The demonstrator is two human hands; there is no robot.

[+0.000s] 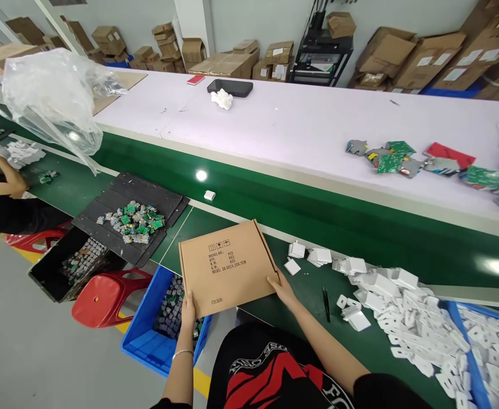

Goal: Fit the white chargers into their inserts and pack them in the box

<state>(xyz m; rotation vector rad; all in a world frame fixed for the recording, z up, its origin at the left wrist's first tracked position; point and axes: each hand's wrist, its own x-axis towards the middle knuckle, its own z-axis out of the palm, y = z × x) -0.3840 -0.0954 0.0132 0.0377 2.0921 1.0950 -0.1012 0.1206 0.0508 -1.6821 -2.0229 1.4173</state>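
Observation:
A flat brown cardboard box (232,278) with printed text on its top is held between my two hands over the green bench. My left hand (188,309) grips its lower left edge, the fingers hidden underneath. At the right edge, my right hand (281,286) has its thumb on top and the other fingers out of sight. To the right of the box lie small white plastic cases (319,256) and a dark pen-like tool (326,304). A black board (117,193) bearing a heap of small circuit boards (136,221) is to the left.
Below the bench stand a blue bin (142,335) of small parts, a red stool (100,301) and a black crate (45,272). White casings (420,329) pile up at right. A phone (230,87) rests on the raised shelf. Another person's arm (11,176) is at far left.

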